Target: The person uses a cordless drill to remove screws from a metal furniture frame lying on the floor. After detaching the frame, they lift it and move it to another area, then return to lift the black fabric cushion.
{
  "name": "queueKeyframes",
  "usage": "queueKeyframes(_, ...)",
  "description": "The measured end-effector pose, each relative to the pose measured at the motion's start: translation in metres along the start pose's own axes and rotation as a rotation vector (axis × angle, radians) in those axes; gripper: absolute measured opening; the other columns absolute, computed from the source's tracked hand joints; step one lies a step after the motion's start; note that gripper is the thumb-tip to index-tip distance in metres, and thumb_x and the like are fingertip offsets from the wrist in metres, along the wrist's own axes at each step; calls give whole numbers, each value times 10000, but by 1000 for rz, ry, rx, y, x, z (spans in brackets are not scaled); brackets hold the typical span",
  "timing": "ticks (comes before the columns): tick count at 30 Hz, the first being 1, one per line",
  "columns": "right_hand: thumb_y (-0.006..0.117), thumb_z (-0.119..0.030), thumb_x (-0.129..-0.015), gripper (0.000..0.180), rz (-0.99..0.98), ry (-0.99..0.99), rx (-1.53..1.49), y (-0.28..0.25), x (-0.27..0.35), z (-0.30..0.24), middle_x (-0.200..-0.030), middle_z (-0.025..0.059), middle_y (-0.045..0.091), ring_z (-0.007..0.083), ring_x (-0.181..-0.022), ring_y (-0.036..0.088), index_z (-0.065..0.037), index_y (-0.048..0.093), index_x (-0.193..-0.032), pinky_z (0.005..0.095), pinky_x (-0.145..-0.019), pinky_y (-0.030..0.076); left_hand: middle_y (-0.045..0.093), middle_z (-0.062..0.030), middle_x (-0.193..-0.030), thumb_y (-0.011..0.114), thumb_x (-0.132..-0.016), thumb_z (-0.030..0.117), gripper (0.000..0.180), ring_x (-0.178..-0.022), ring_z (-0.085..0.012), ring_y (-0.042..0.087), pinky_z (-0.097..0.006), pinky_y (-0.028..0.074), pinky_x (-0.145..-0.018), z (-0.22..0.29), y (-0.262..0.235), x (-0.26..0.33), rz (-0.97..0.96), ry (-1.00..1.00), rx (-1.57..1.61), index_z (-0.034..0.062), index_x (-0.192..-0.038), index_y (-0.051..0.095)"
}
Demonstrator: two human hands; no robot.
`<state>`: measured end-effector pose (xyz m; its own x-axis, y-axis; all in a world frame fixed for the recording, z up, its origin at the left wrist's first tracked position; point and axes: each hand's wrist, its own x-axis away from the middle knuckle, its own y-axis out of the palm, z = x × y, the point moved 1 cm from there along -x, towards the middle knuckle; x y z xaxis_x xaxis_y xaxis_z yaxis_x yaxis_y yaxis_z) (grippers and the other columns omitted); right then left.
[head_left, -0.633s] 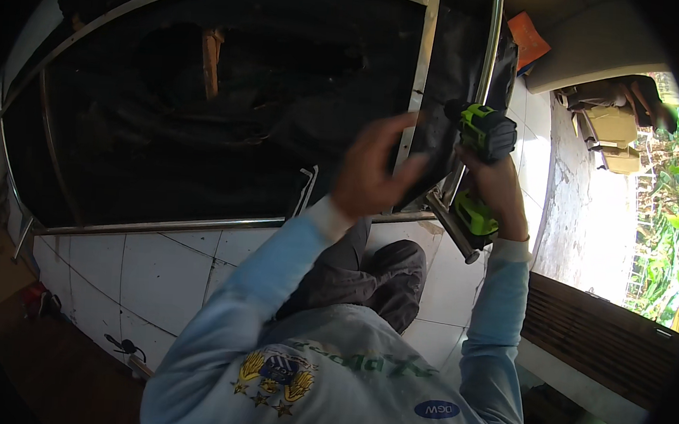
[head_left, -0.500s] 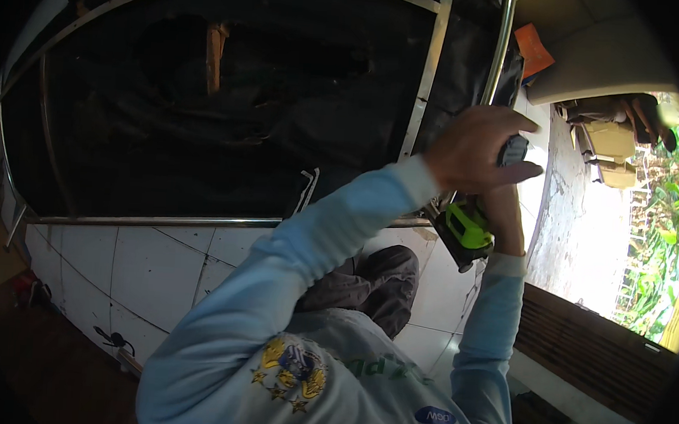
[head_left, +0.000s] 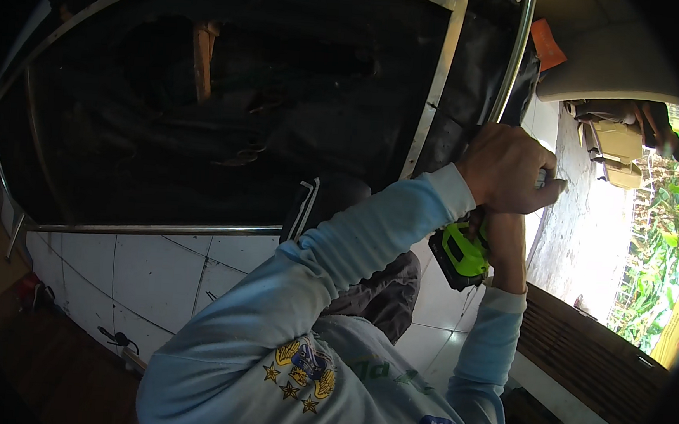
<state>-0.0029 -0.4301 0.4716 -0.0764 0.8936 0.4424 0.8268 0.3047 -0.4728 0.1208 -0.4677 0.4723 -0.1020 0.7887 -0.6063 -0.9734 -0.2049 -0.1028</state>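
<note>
A green and black cordless drill [head_left: 463, 255] is in my right hand [head_left: 505, 231], whose fingers wrap its grip, partly hidden behind my left wrist. Above it my left hand [head_left: 507, 168] is closed round the drill's grey front end [head_left: 541, 178], of which only a small piece shows between thumb and fingers. Whether a bit is fitted cannot be seen. Both hands are beside the right end of a shiny metal tube frame [head_left: 513, 63] that carries a black sheet [head_left: 305, 132].
A flat metal bar [head_left: 438, 86] with holes crosses the black sheet. A piece of wood [head_left: 203, 60] shows at a torn part. White floor tiles [head_left: 153, 270] lie below the frame. An orange piece [head_left: 548, 46] and cardboard boxes [head_left: 619, 147] are at right, near a brown slatted panel [head_left: 580, 351].
My left hand has closed over the drill's grey front end, its fingers spread before. Both hands and the drill have shifted slightly right and down in the picture.
</note>
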Motion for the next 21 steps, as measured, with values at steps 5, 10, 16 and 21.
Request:
queueKeyframes(5, 548, -309, -990, 272, -9, 33, 107, -7, -5, 1, -712, 48, 589, 124, -516, 562, -44, 611, -1003, 266, -438, 424, 664, -96, -578, 705, -792, 312, 265, -515, -295, 657, -391, 527, -536, 0, -6, -3, 2, -40, 25, 69, -696, 747)
queueKeyframes(10, 575, -283, -975, 286, 33, 21, -23, -6, -1, 3, -623, 54, 570, 137, -497, 555, -31, 617, -848, 290, -448, 410, 665, -103, -582, 692, -794, 306, 265, -524, -298, 665, -394, 535, -543, 0, -1, -2, 27, -6, 29, 65, -703, 751)
queueKeyframes(16, 564, -343, -986, 317, -21, 36, -18, -15, 1, 8, -646, 58, 561, 148, -511, 565, -45, 609, -887, 289, -461, 450, 674, -114, -600, 690, -793, 309, 264, -544, -300, 676, -396, 543, -549, 5, 1, -2, 34, -1, 32, 63, -725, 760)
queueKeyframes(21, 570, -331, -972, 317, -26, 23, -26, -20, 11, 2, -644, 64, 562, 162, -507, 572, -35, 600, -863, 294, -464, 461, 680, -112, -608, 692, -800, 329, 282, -578, -306, 691, -400, 553, -582, 16, 1, -5, -21, -39, 35, 63, -732, 761)
